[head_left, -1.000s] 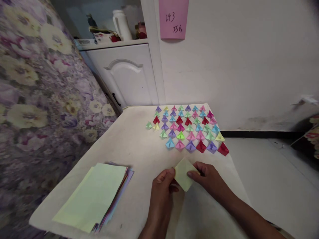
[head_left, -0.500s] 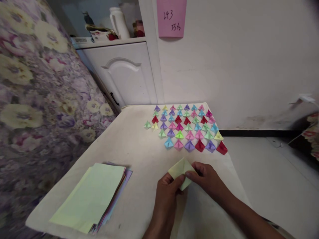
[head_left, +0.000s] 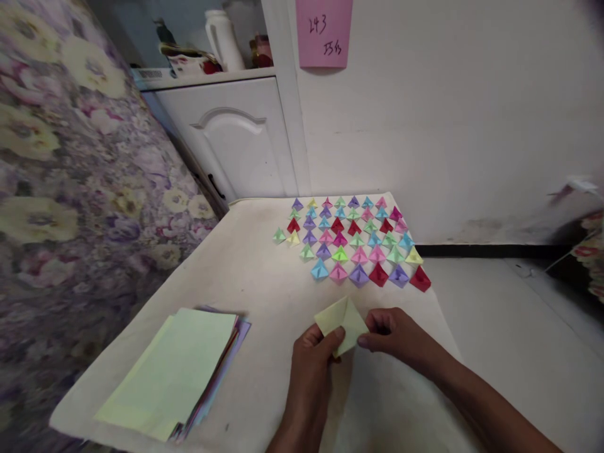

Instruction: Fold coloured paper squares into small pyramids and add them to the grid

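A folded square of pale yellow paper (head_left: 348,322) is held up over the near part of the table, one corner pointing away from me. My left hand (head_left: 314,358) grips its left and lower side, thumb pressed on the front face and fingers behind. At the paper's right corner my right hand (head_left: 396,336) is closed, thumb and forefinger pinching that edge. Beyond both hands stand rows of small folded paper pieces (head_left: 359,275) in red, purple, pink, blue, green and yellow.
A stack of coloured paper sheets (head_left: 165,371), pale green on top, lies on the left of the cloth-covered table (head_left: 226,277). A floral curtain (head_left: 94,207) hangs along the left side. A white cabinet (head_left: 236,138) and a wall with a pink note (head_left: 323,34) stand behind.
My right thumb has slid from the middle of the folded paper outward to its right corner. The paper and my left hand have shifted slightly left.
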`<state>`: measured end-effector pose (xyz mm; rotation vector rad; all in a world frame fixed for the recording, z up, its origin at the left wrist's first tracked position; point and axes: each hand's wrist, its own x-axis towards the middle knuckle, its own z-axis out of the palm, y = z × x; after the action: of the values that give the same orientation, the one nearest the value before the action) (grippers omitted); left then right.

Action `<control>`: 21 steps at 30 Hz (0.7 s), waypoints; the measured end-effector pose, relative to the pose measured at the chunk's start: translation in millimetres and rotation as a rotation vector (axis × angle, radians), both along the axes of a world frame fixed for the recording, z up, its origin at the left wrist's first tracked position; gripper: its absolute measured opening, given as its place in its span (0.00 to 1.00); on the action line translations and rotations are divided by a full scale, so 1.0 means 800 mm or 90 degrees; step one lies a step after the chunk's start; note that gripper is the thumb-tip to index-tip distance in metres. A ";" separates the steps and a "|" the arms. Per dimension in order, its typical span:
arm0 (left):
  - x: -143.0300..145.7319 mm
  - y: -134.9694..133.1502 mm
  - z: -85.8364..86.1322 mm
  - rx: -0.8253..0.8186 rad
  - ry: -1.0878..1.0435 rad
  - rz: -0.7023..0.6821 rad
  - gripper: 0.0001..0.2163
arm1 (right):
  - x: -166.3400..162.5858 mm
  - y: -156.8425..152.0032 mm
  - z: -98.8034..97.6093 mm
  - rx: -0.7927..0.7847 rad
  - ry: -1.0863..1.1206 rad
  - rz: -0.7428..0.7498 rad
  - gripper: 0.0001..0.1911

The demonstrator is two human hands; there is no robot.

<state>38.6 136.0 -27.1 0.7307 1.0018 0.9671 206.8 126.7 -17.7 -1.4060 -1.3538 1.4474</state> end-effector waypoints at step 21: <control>0.014 -0.011 0.008 0.005 -0.086 -0.119 0.15 | -0.011 0.003 0.003 -0.085 0.311 -0.069 0.16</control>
<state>49.6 127.5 -21.1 0.7424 0.7968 0.8461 197.7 129.0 -15.4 -1.0853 -0.8756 1.6918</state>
